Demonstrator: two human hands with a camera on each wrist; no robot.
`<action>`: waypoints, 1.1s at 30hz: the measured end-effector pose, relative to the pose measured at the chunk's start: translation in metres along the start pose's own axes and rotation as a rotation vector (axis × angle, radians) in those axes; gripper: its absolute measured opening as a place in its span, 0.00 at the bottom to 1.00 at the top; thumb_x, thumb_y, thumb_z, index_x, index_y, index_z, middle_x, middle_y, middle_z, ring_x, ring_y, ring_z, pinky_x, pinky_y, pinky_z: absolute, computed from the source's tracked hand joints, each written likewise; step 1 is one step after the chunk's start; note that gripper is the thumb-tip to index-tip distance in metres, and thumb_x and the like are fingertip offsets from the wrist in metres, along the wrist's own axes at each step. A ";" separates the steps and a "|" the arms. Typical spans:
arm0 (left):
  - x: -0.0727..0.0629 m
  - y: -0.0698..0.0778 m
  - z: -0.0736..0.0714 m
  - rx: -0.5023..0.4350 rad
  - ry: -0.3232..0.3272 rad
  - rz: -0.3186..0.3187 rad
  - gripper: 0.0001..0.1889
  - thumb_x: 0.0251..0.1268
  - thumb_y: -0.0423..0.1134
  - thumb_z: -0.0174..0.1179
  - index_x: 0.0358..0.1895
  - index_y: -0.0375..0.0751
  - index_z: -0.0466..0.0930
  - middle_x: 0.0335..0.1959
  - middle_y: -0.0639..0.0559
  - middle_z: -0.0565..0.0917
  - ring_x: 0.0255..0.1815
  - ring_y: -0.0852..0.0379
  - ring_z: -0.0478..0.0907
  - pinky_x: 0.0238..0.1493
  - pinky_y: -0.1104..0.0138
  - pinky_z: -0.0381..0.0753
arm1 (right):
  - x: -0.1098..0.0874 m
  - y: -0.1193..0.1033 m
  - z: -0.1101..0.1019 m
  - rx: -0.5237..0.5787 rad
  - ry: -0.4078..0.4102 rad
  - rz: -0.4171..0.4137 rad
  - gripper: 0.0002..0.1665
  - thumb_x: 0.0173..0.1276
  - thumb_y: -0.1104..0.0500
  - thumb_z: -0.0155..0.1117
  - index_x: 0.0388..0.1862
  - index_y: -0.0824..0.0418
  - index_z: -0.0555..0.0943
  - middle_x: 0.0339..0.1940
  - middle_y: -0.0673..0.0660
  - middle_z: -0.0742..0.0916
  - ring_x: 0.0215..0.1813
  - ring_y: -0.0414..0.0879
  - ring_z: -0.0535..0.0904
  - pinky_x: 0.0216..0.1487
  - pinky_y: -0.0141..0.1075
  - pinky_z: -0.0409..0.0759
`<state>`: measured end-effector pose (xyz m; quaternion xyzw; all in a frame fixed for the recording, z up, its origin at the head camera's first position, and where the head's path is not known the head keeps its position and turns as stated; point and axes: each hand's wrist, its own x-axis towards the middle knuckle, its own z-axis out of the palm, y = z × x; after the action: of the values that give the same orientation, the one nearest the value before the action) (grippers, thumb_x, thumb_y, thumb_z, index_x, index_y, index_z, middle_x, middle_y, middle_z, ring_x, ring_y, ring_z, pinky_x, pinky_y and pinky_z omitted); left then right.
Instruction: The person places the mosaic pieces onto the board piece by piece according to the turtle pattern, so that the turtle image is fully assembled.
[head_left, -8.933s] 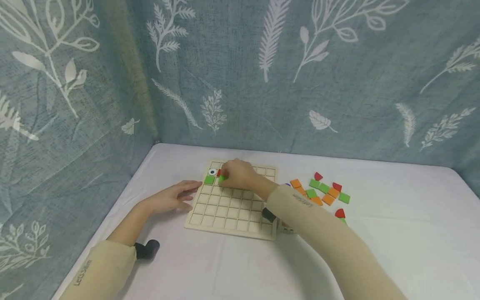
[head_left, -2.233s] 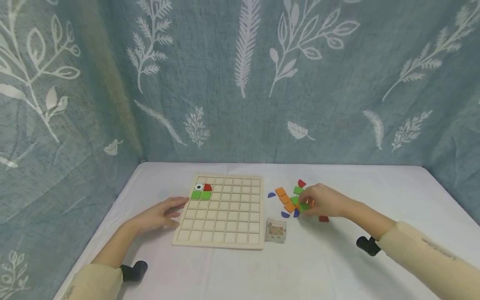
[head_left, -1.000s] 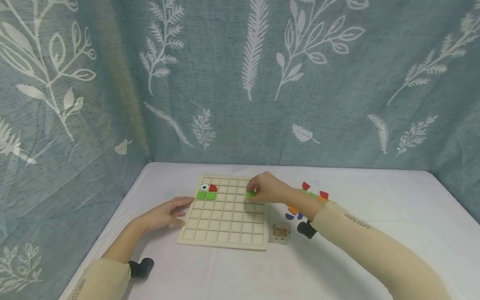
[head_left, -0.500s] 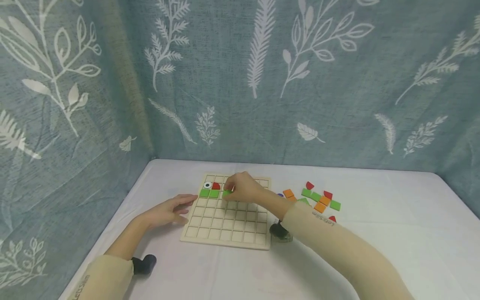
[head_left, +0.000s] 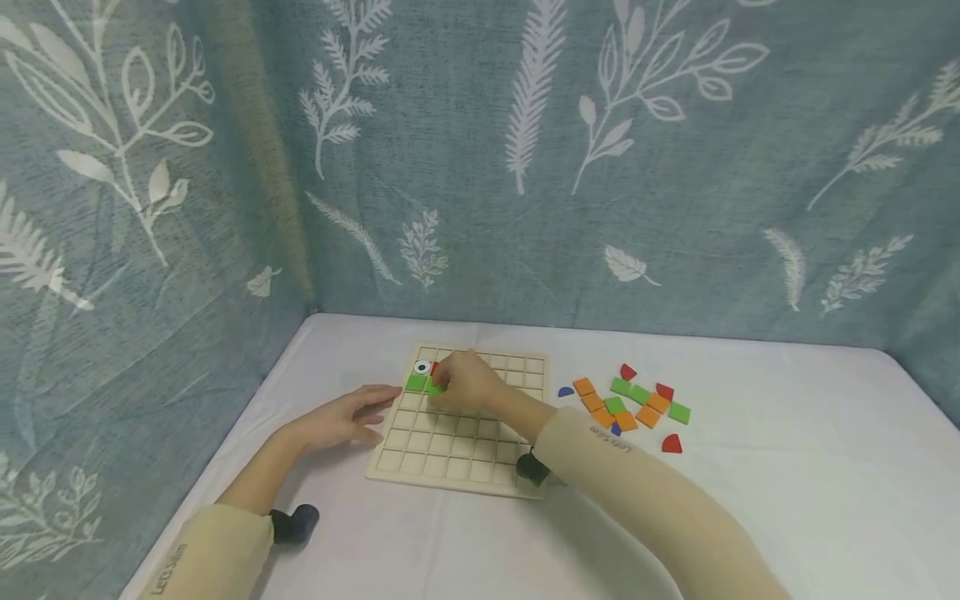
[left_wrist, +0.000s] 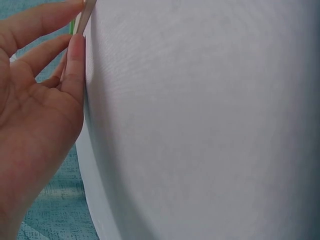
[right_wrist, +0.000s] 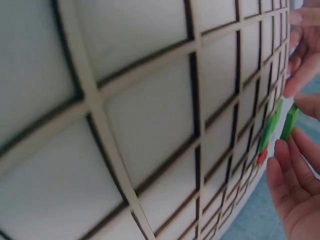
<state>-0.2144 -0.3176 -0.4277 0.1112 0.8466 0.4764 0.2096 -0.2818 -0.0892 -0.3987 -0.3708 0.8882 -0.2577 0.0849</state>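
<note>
A pale wooden grid board [head_left: 450, 471] lies on the table. In its far left corner sit a white eye tile [head_left: 422, 367], a red rounded tile [right_wrist: 262, 157] and green square tiles [right_wrist: 271, 125]. My right hand [head_left: 472, 383] reaches over that corner, pinching another green square tile [right_wrist: 289, 121] between thumb and fingers; in the right wrist view this tile is just above the board. My left hand [head_left: 341, 418] rests at the board's left edge, its fingertips and thumb touching the rim, fingers relaxed. The right hand partly covers the red tile in the head view.
Right of the board lie scattered loose pieces: orange squares [head_left: 648, 416], green squares [head_left: 679, 412], red rounded pieces [head_left: 672, 443] and blue half-rounds [head_left: 566, 392]. A white cloth [head_left: 787, 483] covers the table. A patterned blue-green curtain [head_left: 480, 167] hangs behind and at the left.
My right hand took a green tile from the loose pieces and carried it left across the board to the far left corner. My left hand stays at the board's edge.
</note>
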 end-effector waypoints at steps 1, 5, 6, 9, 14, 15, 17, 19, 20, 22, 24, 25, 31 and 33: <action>0.000 0.000 0.000 -0.002 -0.001 0.004 0.39 0.54 0.26 0.60 0.70 0.32 0.52 0.71 0.34 0.47 0.69 0.36 0.54 0.66 0.55 0.65 | 0.001 0.000 0.001 -0.010 -0.006 0.005 0.15 0.54 0.58 0.69 0.40 0.64 0.84 0.37 0.55 0.87 0.40 0.45 0.81 0.39 0.29 0.81; 0.000 0.001 0.000 0.003 0.006 0.004 0.39 0.53 0.26 0.60 0.70 0.32 0.52 0.71 0.33 0.47 0.69 0.36 0.55 0.66 0.55 0.65 | 0.003 -0.001 0.007 -0.052 -0.024 0.036 0.17 0.56 0.55 0.69 0.42 0.62 0.83 0.39 0.54 0.87 0.41 0.44 0.82 0.41 0.30 0.81; 0.000 0.001 0.000 0.006 0.008 0.004 0.39 0.53 0.26 0.60 0.70 0.32 0.53 0.71 0.33 0.47 0.69 0.36 0.55 0.66 0.55 0.65 | 0.004 -0.001 0.008 -0.056 -0.022 0.041 0.17 0.55 0.55 0.70 0.42 0.62 0.84 0.39 0.53 0.87 0.41 0.44 0.81 0.41 0.30 0.81; 0.000 0.000 0.000 0.005 0.007 0.007 0.39 0.53 0.26 0.60 0.70 0.31 0.52 0.71 0.33 0.47 0.68 0.36 0.55 0.66 0.55 0.65 | 0.006 -0.002 0.011 -0.063 -0.015 0.061 0.17 0.55 0.54 0.70 0.42 0.61 0.84 0.40 0.52 0.87 0.42 0.43 0.81 0.42 0.30 0.80; 0.000 -0.001 0.000 -0.014 -0.001 0.008 0.39 0.53 0.27 0.60 0.70 0.32 0.52 0.71 0.34 0.47 0.69 0.36 0.55 0.66 0.55 0.65 | 0.008 -0.003 0.017 -0.086 0.008 0.039 0.13 0.55 0.54 0.70 0.38 0.59 0.85 0.35 0.51 0.87 0.36 0.40 0.79 0.36 0.28 0.78; 0.000 -0.001 0.000 -0.017 -0.001 0.007 0.39 0.54 0.27 0.60 0.70 0.31 0.52 0.71 0.34 0.47 0.69 0.35 0.54 0.66 0.55 0.65 | 0.008 -0.003 0.018 -0.095 0.012 0.033 0.12 0.55 0.54 0.70 0.37 0.59 0.85 0.35 0.50 0.87 0.35 0.40 0.79 0.35 0.28 0.78; 0.000 -0.002 0.000 -0.019 0.002 0.005 0.39 0.53 0.27 0.60 0.70 0.31 0.52 0.71 0.34 0.47 0.69 0.35 0.54 0.66 0.55 0.65 | 0.008 -0.003 0.021 -0.114 0.024 0.033 0.12 0.55 0.54 0.70 0.36 0.57 0.85 0.35 0.49 0.87 0.35 0.39 0.80 0.35 0.27 0.78; 0.000 -0.002 0.001 -0.018 0.002 0.005 0.39 0.53 0.27 0.60 0.70 0.31 0.52 0.71 0.34 0.47 0.69 0.36 0.54 0.66 0.55 0.64 | 0.007 -0.004 0.023 -0.136 0.038 0.046 0.13 0.55 0.52 0.70 0.37 0.56 0.85 0.37 0.49 0.87 0.38 0.39 0.81 0.38 0.28 0.80; 0.000 -0.002 0.001 -0.017 0.002 0.006 0.39 0.53 0.27 0.61 0.70 0.31 0.52 0.71 0.33 0.47 0.69 0.36 0.54 0.66 0.55 0.64 | 0.007 -0.004 0.024 -0.140 0.044 0.053 0.13 0.54 0.52 0.70 0.38 0.56 0.85 0.38 0.49 0.87 0.40 0.40 0.81 0.40 0.28 0.80; 0.000 -0.002 0.001 -0.017 0.001 0.008 0.39 0.53 0.27 0.60 0.70 0.31 0.52 0.71 0.33 0.47 0.69 0.36 0.54 0.66 0.55 0.64 | 0.006 -0.005 0.024 -0.148 0.051 0.071 0.14 0.54 0.50 0.71 0.38 0.54 0.85 0.40 0.48 0.87 0.43 0.40 0.82 0.43 0.29 0.81; 0.000 -0.002 0.000 -0.013 -0.003 0.012 0.39 0.54 0.26 0.60 0.70 0.30 0.52 0.71 0.33 0.47 0.69 0.36 0.54 0.66 0.55 0.64 | 0.006 -0.005 0.025 -0.154 0.055 0.086 0.15 0.53 0.49 0.71 0.38 0.53 0.85 0.41 0.48 0.87 0.45 0.40 0.82 0.44 0.30 0.81; 0.000 -0.002 0.000 -0.013 -0.004 0.014 0.39 0.54 0.26 0.60 0.70 0.30 0.52 0.71 0.33 0.47 0.69 0.36 0.54 0.66 0.55 0.64 | 0.006 -0.005 0.025 -0.157 0.055 0.090 0.15 0.53 0.48 0.71 0.38 0.53 0.85 0.41 0.47 0.87 0.44 0.40 0.82 0.44 0.30 0.81; -0.001 0.000 0.000 -0.009 -0.008 0.018 0.39 0.54 0.27 0.60 0.70 0.31 0.51 0.71 0.32 0.46 0.68 0.35 0.54 0.66 0.55 0.65 | 0.007 -0.005 0.024 -0.155 0.050 0.101 0.15 0.52 0.48 0.71 0.37 0.53 0.85 0.40 0.47 0.87 0.43 0.39 0.81 0.41 0.29 0.81; -0.001 0.001 0.000 -0.014 -0.009 0.019 0.39 0.54 0.26 0.60 0.70 0.31 0.51 0.71 0.32 0.46 0.69 0.35 0.54 0.66 0.55 0.65 | 0.007 -0.005 0.023 -0.150 0.038 0.108 0.15 0.52 0.48 0.71 0.38 0.53 0.85 0.40 0.47 0.87 0.43 0.39 0.81 0.41 0.29 0.81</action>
<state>-0.2132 -0.3178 -0.4268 0.1198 0.8411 0.4840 0.2096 -0.2762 -0.1063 -0.4158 -0.3229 0.9251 -0.1927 0.0536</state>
